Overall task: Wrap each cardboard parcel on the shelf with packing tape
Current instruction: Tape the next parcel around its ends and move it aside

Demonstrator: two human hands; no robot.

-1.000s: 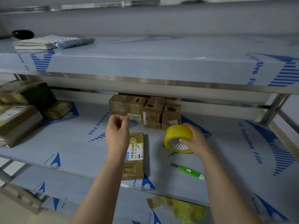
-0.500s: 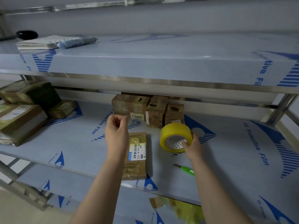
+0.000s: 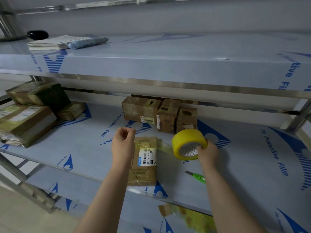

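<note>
1. The left hand (image 3: 123,145) is curled, with thumb and fingertips pinching the free end of the tape (image 3: 164,145) above the parcel's far left corner.
2. The right hand (image 3: 207,153) holds the roll (image 3: 186,142) on edge just right of the parcel, fingers hooked into its core. Whether the roll touches the shelf cannot be told.
3. The tape stretches from the roll to the left hand across the parcel's far end.
4. The parcel (image 3: 144,165) lies flat on the shelf (image 3: 80,148), label up, with its near end close to the front edge.
5. A cutter (image 3: 198,177) lies right of the parcel near the front edge, partly hidden by the right forearm.
6. Bare shelf opens left of the parcel and right of the roll. Boxes (image 3: 141,109) stand at the back, a stack (image 3: 28,118) sits far left, and the top shelf (image 3: 168,64) overhangs.
7. A second ago the right hand wrapped the roll's side and the cutter showed whole. The left hand keeps its pinch in the same place.
</note>
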